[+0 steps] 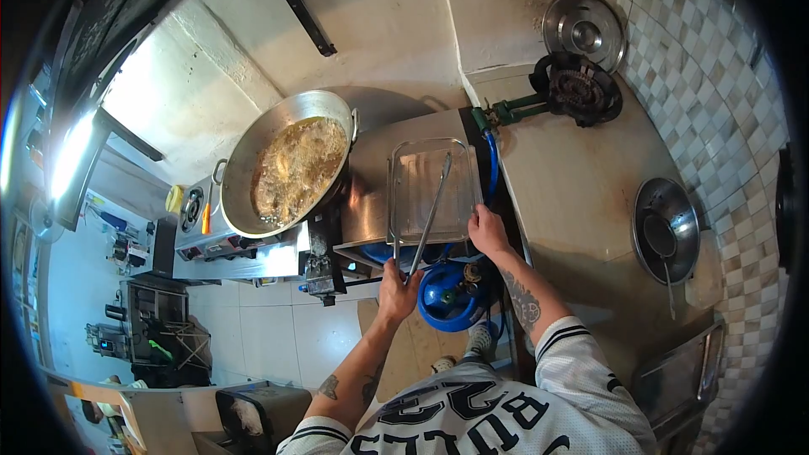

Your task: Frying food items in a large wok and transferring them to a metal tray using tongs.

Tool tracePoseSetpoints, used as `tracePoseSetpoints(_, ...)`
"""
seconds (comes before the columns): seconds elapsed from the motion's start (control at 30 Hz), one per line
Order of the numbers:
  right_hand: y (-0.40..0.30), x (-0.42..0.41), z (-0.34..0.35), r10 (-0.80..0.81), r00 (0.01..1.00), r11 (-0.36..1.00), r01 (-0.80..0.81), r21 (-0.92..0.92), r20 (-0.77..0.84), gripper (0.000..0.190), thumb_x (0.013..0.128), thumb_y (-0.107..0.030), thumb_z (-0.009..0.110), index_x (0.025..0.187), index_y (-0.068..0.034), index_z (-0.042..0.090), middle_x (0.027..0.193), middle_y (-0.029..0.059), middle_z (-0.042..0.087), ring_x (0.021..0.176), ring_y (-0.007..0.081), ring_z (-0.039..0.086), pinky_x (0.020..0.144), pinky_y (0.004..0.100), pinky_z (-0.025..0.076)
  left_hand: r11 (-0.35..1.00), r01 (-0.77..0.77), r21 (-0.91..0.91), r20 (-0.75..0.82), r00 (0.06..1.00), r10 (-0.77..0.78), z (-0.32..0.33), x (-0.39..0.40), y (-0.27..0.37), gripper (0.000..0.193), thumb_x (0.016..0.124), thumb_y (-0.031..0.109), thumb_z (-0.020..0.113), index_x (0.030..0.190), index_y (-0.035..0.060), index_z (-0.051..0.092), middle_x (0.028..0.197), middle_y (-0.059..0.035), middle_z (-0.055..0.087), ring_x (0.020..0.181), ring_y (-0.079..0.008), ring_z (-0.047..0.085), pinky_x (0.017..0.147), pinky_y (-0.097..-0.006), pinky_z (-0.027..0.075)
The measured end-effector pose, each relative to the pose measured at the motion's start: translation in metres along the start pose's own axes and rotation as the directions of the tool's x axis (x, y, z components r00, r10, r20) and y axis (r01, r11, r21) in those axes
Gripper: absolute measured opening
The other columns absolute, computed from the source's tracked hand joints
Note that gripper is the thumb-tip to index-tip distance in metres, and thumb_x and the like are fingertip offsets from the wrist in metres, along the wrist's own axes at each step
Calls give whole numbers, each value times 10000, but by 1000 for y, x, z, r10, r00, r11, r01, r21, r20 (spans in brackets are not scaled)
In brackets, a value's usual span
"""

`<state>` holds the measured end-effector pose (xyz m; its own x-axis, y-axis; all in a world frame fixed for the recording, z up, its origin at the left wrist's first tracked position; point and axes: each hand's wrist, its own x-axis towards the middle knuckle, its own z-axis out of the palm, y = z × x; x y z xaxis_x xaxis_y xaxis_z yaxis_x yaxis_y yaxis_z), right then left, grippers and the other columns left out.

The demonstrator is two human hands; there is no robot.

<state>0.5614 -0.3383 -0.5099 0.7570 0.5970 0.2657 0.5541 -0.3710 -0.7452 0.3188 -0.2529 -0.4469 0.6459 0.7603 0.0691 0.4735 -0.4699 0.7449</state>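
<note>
My left hand (398, 294) is closed around the handle end of long metal tongs (432, 212), whose arms are spread and reach over a rectangular wire-mesh tray (433, 193). The fingers of my right hand (490, 230) grip the right edge of that tray, near its front corner. The tray lies over a steel counter (370, 202). To its left stands a large two-handled metal wok (234, 186), full of bubbling oil with food frying in it.
A blue gas cylinder (452, 297) stands below the tray, close to my legs. At right are a cast-iron burner (584, 88) with a hose, a metal lid (584, 25) and a metal bowl holding a strainer (660, 234). An orange-handled utensil (206, 218) lies left of the wok.
</note>
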Motion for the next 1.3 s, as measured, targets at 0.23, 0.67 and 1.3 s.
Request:
tracePoseSetpoints(0.23, -18, 2, 0, 23, 993, 999, -28, 46, 117, 305, 906, -207, 565, 1094, 33, 571, 818, 244, 646, 776, 398, 653, 666, 436, 521, 993, 96, 70, 76, 992, -101, 22, 28, 2, 820, 782, 255, 717, 1334, -165, 280, 977, -268, 571, 902, -387, 571, 798, -432, 466)
tracePoseSetpoints(0.67, -35, -43, -13, 367, 826, 726, -542, 424, 427, 633, 934, -372, 580, 1380, 13, 348, 833, 131, 651, 650, 191, 640, 561, 327, 550, 993, 114, -36, 133, 985, -109, 18, 27, 11, 898, 750, 201, 711, 1388, -156, 190, 1049, -286, 581, 964, -405, 605, 841, -410, 486)
tracePoseSetpoints(1.3, -45, -14, 6, 478, 778, 533, -626, 570, 408, 400, 951, -92, 455, 1320, -2, 330, 838, 177, 636, 627, 214, 661, 541, 333, 571, 998, -25, -50, 58, 998, 28, 18, 25, -1, 776, 812, 168, 678, 1394, -96, 238, 771, -134, 597, 694, -256, 608, 640, -360, 488)
